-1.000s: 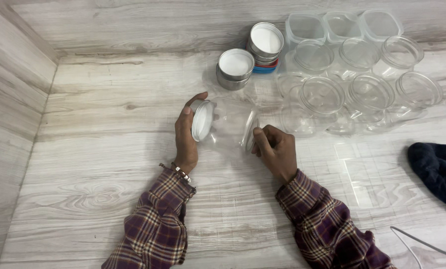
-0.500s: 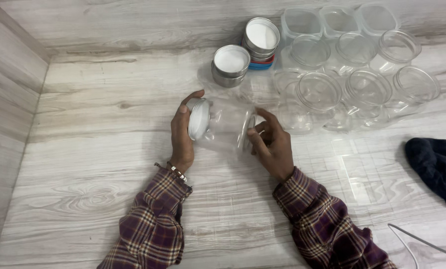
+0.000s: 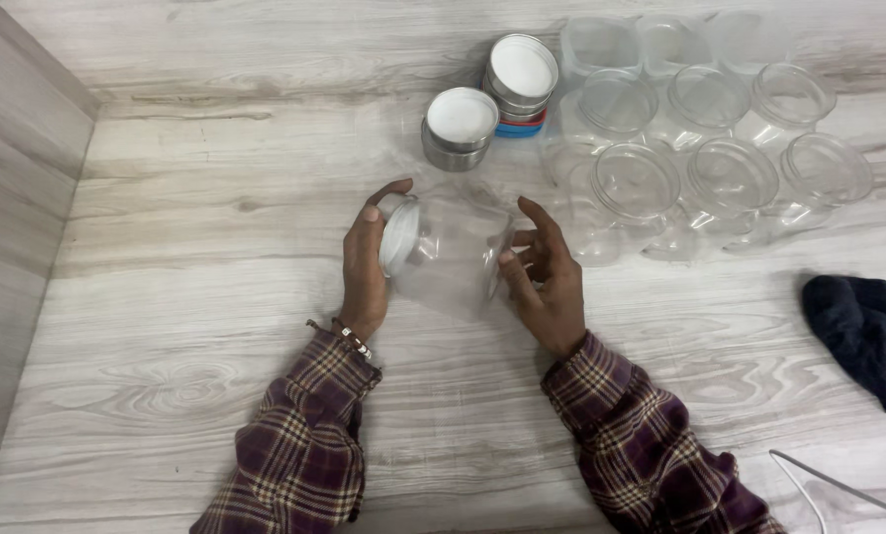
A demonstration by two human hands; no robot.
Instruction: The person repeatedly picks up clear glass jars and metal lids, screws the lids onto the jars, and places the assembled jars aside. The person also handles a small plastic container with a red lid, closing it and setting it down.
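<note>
Your right fingers point(image 3: 537, 225) have spread open off the base of the clear jar point(image 3: 450, 249), while your left hand point(image 3: 364, 265) still grips its white lid point(image 3: 399, 237), jar sideways above the bench point(image 3: 195, 297). The empty clear jars point(image 3: 705, 148) and stacked metal lids point(image 3: 460, 127) behind sit unmoved.
</note>
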